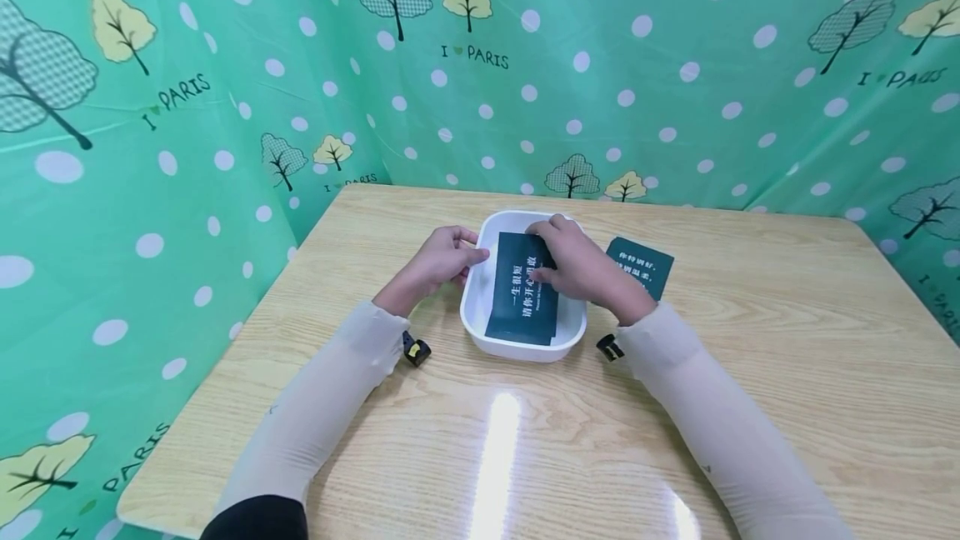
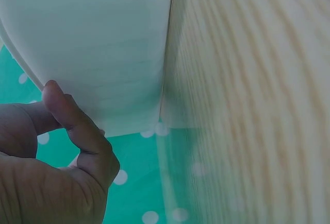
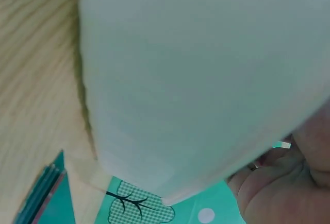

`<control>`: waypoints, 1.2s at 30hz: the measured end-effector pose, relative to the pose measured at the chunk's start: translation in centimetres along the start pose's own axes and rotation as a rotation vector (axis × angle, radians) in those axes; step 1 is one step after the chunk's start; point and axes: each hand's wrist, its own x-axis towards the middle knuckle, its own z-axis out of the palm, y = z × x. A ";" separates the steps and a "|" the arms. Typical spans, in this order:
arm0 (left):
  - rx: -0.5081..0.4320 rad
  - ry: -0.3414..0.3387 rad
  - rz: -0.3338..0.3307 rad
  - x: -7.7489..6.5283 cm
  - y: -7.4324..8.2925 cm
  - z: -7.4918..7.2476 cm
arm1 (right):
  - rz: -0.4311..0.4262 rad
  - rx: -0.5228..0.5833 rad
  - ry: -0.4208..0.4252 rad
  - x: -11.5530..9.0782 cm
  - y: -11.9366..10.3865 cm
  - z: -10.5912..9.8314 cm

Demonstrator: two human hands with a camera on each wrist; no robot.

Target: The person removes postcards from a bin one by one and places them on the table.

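A white plastic tub stands on the table. Inside it lies a dark green booklet with white printed characters, its edges suggesting another beneath. My left hand pinches the tub's left rim, thumb on top and fingers outside; the left wrist view shows that thumb at the rim. My right hand reaches over the tub's right side and holds the booklet, thumb on its cover and fingers toward its upper end. In the right wrist view the tub's wall hides the booklet.
More dark green booklets lie stacked on the table right of the tub, partly behind the right wrist. The wooden table meets a green dotted curtain at the back and left. Black wrist cameras sit beneath the sleeves.
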 end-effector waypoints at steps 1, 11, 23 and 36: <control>-0.003 -0.002 -0.001 0.0 0.0 0.0 | -0.011 0.007 0.012 0.0 0.0 -0.1; -0.017 0.003 0.010 -0.1 0.0 0.1 | -0.086 0.070 0.042 -0.4 -0.8 -1.4; 0.010 0.005 -0.001 0.0 -0.1 0.1 | -0.139 0.083 0.141 -1.4 -1.6 -3.2; 0.023 0.010 -0.011 0.1 -0.1 0.0 | -0.290 0.022 0.488 -2.3 -1.1 -6.2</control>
